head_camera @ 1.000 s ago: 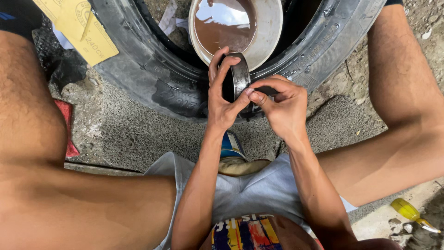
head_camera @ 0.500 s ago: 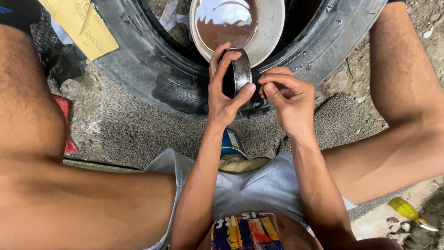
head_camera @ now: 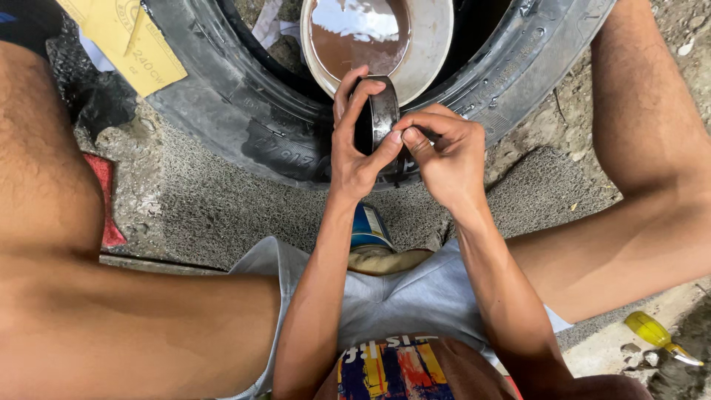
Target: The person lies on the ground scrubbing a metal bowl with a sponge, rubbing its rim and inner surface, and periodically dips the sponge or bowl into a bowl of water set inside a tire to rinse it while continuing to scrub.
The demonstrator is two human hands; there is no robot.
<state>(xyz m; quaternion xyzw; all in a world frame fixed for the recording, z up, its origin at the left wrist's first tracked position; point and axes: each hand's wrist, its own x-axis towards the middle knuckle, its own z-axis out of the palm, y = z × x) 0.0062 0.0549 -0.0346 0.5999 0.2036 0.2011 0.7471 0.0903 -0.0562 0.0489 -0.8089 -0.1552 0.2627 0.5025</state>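
My left hand (head_camera: 354,152) grips a folded loop of black rubber tube (head_camera: 382,111), held upright over the near wall of a black tyre (head_camera: 222,111). My right hand (head_camera: 444,152) pinches the tube's side, thumb and fingertips pressed against it beside my left thumb. Both hands touch each other at the tube. Just beyond them a white basin (head_camera: 429,37) of brown water sits inside the tyre.
Yellow sandpaper sheets (head_camera: 141,44) lie on the tyre at the upper left. A small blue tin (head_camera: 368,226) stands on the rough ground between my legs. A yellow-handled screwdriver (head_camera: 655,333) lies at the lower right. A red object (head_camera: 104,200) is by my left knee.
My right hand has shifted slightly left and closed in on the tube; its fingertips now meet my left thumb. The tube stays upright in my left hand.
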